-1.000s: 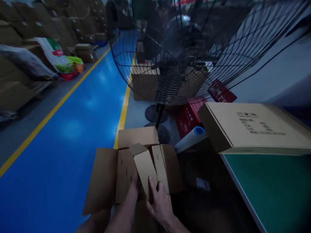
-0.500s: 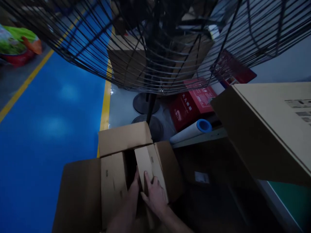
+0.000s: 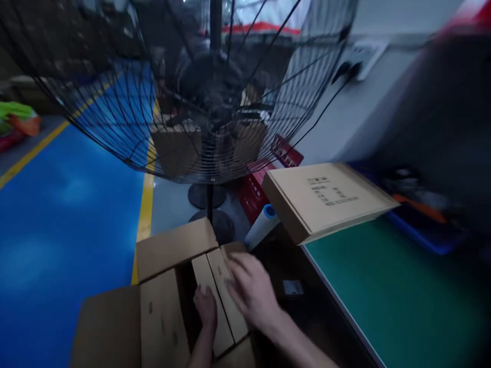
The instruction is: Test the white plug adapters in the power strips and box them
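Head view: an open cardboard carton [image 3: 161, 319] is positioned at the bottom centre of the frame, left of the near edge of the desk [image 3: 341, 301]. Its flaps are folded outward, an arrangement judged to leave the interior accessible. Two long, pale cardboard inserts [image 3: 218, 294] appear to be seated side by side in the carton, with a dark gap left along their left side; any further contents cannot be determined from this angle. The left hand [image 3: 205, 306] is placed at that gap, and the right hand [image 3: 251, 291] is laid over the far end of the inserts, so that the inserts appear to be steadied from both sides. The left fingers [image 3: 201, 296] are slightly curled and close together, while the right fingers [image 3: 240, 268] are spread and blurred; whether either set is clamped on the cardboard cannot be told. A flat cardboard box [image 3: 326, 199] with black print is supported at a tilt beyond the desk's far left corner. A white roll with a blue core [image 3: 263, 225] and red printed cartons [image 3: 253, 194] are located behind the open carton, below a standing fan [image 3: 210, 87]. A blue tray [image 3: 422, 235] is seen along the desk's far edge.
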{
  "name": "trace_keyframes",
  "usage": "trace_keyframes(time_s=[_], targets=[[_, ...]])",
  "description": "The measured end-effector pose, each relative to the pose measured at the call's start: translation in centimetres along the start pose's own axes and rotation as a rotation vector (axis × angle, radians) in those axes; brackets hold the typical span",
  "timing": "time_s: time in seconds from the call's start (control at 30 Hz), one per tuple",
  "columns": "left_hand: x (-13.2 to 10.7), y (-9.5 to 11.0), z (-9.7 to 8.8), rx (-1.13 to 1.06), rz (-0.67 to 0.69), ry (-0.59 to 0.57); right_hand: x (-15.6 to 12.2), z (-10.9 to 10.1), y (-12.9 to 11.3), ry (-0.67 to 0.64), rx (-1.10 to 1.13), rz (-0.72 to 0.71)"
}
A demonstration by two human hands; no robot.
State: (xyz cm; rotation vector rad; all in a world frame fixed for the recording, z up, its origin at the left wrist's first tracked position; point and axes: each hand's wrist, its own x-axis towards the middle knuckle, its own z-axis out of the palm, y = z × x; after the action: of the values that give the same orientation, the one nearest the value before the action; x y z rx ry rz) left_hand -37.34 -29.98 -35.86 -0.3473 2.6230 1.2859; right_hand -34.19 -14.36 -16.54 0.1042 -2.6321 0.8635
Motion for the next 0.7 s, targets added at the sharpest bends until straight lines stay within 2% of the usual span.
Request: trace_keyframes(time_s=[0.1,0.2,0.23,0.3,0.37,0.4,0.43,0.5,0.6,0.7], targets=[[0.4,8.3,1.9,-0.215,0.171,-0.051,3.8,-8.7,0.8,0.365,0.01,0.059],[1.5,19.5,3.6,-0.38,0.425,-0.161,4.0,-14.8,3.4,0.598,0.022,0.186],[2.0,23.5,4.0,-0.415,0.471,-0.205,3.3,-16.0,4.7,0.666,0.022,0.25],[3.4,30.8,4.7,-0.49,0.47,-0.283,1.6,-17.2,7.9,0.78,0.039,0.414],[4.6,36.5,5.0,-0.57,0.424,-0.353,-0.1,-16.9,11.3,0.829,0.119,0.582],[5.1,38.5,5.1,-0.599,0.406,-0.375,-0.7,-16.3,12.9,0.818,0.195,0.639],[5.6,39.9,5.1,-0.618,0.395,-0.388,-1.2,-15.6,14.2,0.788,0.292,0.672],[6.0,41.4,5.1,-0.631,0.382,-0.391,-1.8,-14.1,16.1,0.713,0.431,0.686],[5.7,41.3,4.5,-0.64,0.341,-0.384,-2.4,-12.6,16.7,0.637,0.467,0.661],[3.7,40.2,3.0,-0.642,0.302,-0.346,-3.4,-12.8,15.7,0.598,0.478,0.714]])
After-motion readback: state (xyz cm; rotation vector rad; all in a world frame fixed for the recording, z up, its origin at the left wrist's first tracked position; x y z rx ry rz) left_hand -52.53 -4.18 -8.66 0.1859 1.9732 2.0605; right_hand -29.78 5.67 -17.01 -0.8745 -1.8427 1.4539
